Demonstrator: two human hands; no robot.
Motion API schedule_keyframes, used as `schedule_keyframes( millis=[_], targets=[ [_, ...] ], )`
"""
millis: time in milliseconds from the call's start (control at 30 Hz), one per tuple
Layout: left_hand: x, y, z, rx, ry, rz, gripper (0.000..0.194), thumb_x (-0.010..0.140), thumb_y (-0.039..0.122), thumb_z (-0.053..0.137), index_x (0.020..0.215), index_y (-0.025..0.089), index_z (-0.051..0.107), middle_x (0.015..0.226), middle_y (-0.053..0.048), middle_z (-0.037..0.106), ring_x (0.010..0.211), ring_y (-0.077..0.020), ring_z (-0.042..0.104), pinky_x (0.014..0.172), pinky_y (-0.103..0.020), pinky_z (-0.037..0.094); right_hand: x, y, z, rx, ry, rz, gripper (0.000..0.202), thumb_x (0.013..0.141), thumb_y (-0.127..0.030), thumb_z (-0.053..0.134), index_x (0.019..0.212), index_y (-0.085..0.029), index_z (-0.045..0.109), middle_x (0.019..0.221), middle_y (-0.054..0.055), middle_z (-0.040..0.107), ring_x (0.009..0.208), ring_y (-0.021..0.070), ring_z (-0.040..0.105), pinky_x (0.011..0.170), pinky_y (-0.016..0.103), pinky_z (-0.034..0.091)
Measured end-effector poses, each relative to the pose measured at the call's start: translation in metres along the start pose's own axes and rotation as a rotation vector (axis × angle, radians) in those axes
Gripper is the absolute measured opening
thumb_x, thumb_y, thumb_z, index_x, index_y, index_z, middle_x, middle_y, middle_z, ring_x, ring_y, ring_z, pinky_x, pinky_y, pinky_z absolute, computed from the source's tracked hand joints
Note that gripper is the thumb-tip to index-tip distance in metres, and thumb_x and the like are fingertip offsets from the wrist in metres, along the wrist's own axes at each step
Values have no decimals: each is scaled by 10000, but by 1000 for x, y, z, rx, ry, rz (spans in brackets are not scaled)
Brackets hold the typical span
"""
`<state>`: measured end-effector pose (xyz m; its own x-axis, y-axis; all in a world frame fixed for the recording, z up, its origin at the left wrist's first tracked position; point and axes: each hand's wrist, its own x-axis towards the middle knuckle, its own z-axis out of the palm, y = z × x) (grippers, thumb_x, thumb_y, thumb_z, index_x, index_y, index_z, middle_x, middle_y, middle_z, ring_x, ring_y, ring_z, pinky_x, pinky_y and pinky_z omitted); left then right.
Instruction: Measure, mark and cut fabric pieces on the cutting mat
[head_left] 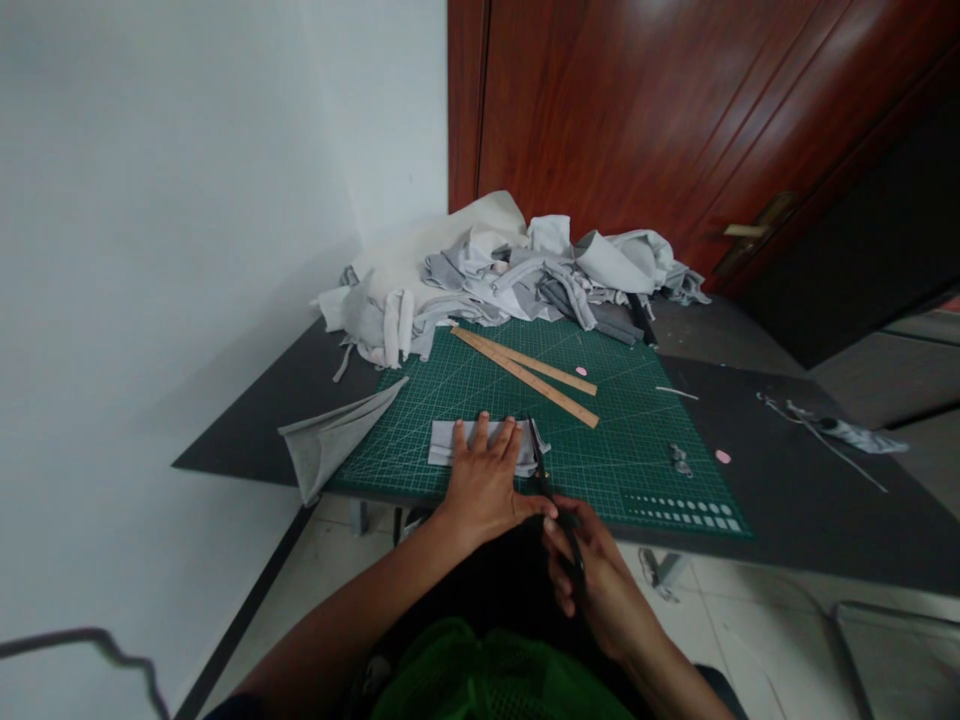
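Observation:
My left hand [484, 475] lies with spread fingers on a folded piece of light grey fabric [441, 443], pressing it against the green cutting mat [405, 450]. Its thumb reaches toward the scissors. In my right hand [589, 565] are black-handled scissors [576, 560], their blades pointing away from me along the fabric's right end. How far the blades are apart is hard to make out. Two wooden rulers [525, 380] lie on the mat beyond my hands, meeting in a narrow V at their far left ends.
Heaped fabric scraps [517, 270] cover the table's back edge by the wall and wooden door [600, 110]. A grey cloth [337, 435] hangs over the front left edge. Pink chalk pieces [722, 457], small clips [679, 459] and a string-tied bundle [862, 437] lie to the right.

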<state>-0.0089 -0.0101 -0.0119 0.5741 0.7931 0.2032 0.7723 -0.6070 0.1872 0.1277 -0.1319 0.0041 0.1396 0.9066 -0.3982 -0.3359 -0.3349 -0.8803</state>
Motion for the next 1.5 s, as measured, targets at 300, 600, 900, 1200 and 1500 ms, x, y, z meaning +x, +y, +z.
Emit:
schedule_keyframes(
  millis=[300,600,900,1200,1500],
  targets=[
    [0,0,-3,-2,-20,-1,1026,874,899,312,1585,164,401,1642,-121,395,1541,-464,217,1207,-726,139,1,-1,1,-57,-13,-11,666,769,-629,806,1211,-242,494,645,-112,484,430,54,371,339,161,315],
    [0,0,-2,33,2,3,1012,873,904,293,1575,187,421,1637,-119,405,1537,-459,239,1208,-712,146,2,2,3,-55,2,-17,598,806,-615,785,1194,-248,515,669,-97,495,461,60,396,358,163,330],
    [0,-2,1,-8,-10,1,1020,877,895,313,1595,173,381,1647,-114,386,1547,-458,201,1213,-727,108,0,2,3,-70,-12,-61,544,808,-584,795,1142,-241,536,678,-95,500,450,55,405,357,166,359],
    [0,1,-3,-12,5,-7,1022,823,915,417,1575,222,425,1637,-108,411,1532,-475,230,1205,-737,119,-16,-1,-20,-42,90,26,712,737,-618,847,1243,-234,526,595,-104,502,408,63,379,342,173,322],
    [1,1,-1,-18,-4,-18,1095,720,985,461,1552,272,465,1641,-95,406,1538,-492,193,1201,-758,88,-2,-25,-89,26,340,-62,700,613,-531,944,1121,-233,565,646,-93,529,445,55,407,348,155,325]
  ],
)
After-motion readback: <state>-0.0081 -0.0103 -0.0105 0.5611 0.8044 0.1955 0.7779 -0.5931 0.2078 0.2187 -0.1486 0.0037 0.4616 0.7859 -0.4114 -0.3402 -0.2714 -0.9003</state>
